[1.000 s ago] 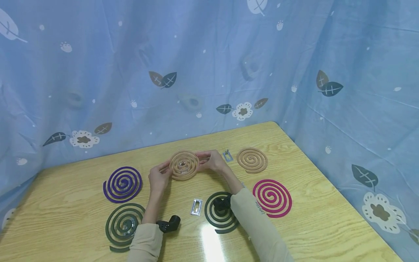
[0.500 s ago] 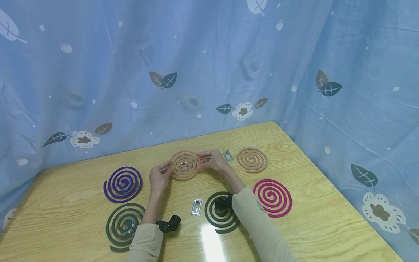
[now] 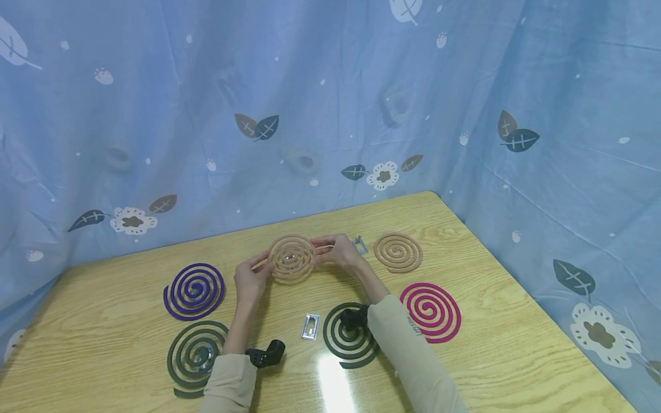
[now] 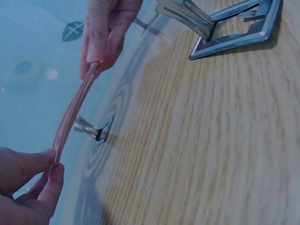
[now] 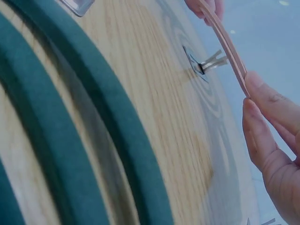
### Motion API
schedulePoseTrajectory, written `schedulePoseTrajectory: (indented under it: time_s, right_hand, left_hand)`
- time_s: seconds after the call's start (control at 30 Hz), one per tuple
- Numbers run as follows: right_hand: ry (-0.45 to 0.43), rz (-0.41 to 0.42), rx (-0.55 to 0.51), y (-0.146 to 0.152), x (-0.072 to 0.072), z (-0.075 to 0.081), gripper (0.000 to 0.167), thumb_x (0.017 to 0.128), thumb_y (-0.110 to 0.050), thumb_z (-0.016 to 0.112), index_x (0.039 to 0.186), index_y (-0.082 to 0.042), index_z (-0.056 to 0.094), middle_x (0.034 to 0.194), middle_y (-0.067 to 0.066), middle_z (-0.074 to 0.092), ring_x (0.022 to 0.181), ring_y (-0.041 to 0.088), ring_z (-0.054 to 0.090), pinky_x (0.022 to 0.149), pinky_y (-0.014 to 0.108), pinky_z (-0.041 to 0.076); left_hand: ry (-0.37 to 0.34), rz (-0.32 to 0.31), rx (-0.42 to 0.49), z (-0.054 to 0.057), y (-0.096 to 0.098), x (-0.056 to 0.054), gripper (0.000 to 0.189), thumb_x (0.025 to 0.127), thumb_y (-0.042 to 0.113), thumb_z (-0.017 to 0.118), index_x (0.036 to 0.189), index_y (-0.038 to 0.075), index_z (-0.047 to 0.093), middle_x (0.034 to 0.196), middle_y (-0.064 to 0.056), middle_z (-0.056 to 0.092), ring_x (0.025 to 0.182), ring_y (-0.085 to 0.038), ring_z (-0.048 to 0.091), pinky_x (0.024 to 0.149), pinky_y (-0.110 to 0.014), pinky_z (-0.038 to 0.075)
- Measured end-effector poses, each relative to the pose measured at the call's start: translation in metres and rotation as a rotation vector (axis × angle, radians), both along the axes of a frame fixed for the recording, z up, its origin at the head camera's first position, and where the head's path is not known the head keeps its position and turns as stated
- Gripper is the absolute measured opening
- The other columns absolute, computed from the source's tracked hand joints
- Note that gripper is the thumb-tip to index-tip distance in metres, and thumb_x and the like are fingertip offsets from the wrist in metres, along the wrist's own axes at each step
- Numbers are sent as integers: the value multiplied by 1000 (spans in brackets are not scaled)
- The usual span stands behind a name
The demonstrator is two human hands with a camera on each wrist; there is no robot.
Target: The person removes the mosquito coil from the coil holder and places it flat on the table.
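A tan mosquito coil [image 3: 283, 257] is held flat between my two hands at the back middle of the table. My left hand [image 3: 252, 279] pinches its left edge between thumb and fingers. On the opposite edge, my right hand [image 3: 339, 252] pinches in the same way. In the left wrist view the coil [image 4: 72, 115] shows edge-on, raised off the table. Below it a small metal coil stand [image 4: 101, 132] lies on the wood with its prongs sticking up. The right wrist view also shows this stand [image 5: 197, 65] under the coil.
A purple coil [image 3: 194, 291] and a dark green coil [image 3: 181, 358] lie left. Another green coil [image 3: 351, 362] sits under my right forearm, with a pink coil [image 3: 439, 310] and a tan coil [image 3: 397, 252] at right. Metal stands [image 3: 310, 326] lie between. A curtain [image 3: 330, 103] hangs behind.
Both hands have lifted the tan coil very slightly over the stand. The other coils have stayed in place.
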State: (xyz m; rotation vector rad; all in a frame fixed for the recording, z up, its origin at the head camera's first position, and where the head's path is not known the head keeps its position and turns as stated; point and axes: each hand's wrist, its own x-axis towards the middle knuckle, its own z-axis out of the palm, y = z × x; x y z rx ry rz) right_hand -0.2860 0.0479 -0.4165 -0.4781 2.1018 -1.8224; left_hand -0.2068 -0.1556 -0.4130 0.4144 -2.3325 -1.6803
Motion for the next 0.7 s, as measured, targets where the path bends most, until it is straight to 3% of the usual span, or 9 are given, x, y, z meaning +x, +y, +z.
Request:
schedulePoseTrajectory:
  time_s: [0.2, 0.4, 0.7]
  right_hand:
    - [-27, 52, -61, 0, -3, -1, 54, 76, 16, 71, 126, 13, 53, 118, 29, 61, 108, 35, 62, 88, 32, 55]
    - [-33, 66, -66, 1, -4, 1, 56, 75, 16, 71, 128, 13, 52, 119, 29, 60, 108, 36, 62, 89, 32, 55]
    - [-63, 36, -18, 4, -4, 7, 57, 74, 13, 74, 128, 9, 54, 119, 25, 62, 108, 32, 62, 89, 31, 55]
  left_hand:
    - [8, -1, 35, 0, -1, -1, 35, 90, -2, 63, 124, -6, 60, 124, -28, 58, 109, -37, 61, 70, -9, 53]
    - [30, -3, 15, 4, -1, 0, 34, 89, 0, 65, 123, -4, 61, 120, -27, 60, 104, -35, 64, 66, -9, 52]
    - [34, -34, 4, 9, 0, 1, 35, 90, 0, 64, 124, -6, 59, 120, -28, 60, 105, -35, 63, 77, -20, 57]
